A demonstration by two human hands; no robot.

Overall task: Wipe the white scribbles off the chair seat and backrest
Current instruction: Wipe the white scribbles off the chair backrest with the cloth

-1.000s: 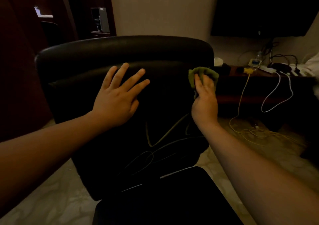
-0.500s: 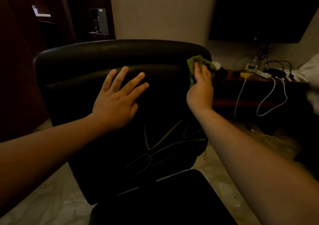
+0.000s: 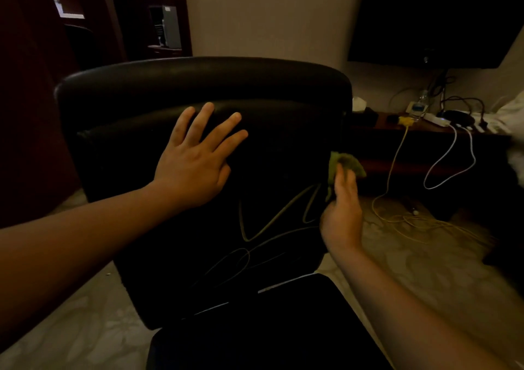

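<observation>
Floor (image 3: 85, 321): pale, patterned, visible on both sides of the chair.
Grey box (image 3: 167, 26): stood on a dark shelf in the background, upper left, behind the chair.
Left hand (image 3: 195, 159): lay flat on the upper left part of the backrest, palm down, fingers straight and spread, grasping nothing.
Backrest (image 3: 283, 131): black, padded, upright and facing the camera, filling the middle of the view.
White scribbles (image 3: 272, 222): a bold zigzag line ran across the lower middle of the backrest, with thinner loops just below it, reaching down toward the seat; the zigzag's right end met the cloth.
Seat (image 3: 255, 330): black, at the bottom centre, below the backrest; it was too dark to tell whether marks lay on it.
Green cloth (image 3: 343, 162): bunched, pressed against the right edge of the backrest at about mid-height, its upper part sticking out above the fingers.
Right hand (image 3: 343, 210): blurred, fingers pointing up along the cloth and holding it against the backrest's right edge; the exact grip could not be made out.
Yellow cable (image 3: 397, 171): hung from the low dark table down to the floor, where it lay in loose coils, right of the chair.
Low dark table (image 3: 411, 134): stood against the wall at right, carrying a small bottle, a power strip and dark leads.
White cable (image 3: 450, 165): drooped in a loop off the table's front edge, right of the yellow one.
Dark screen (image 3: 439, 15): hung on the wall, upper right.
</observation>
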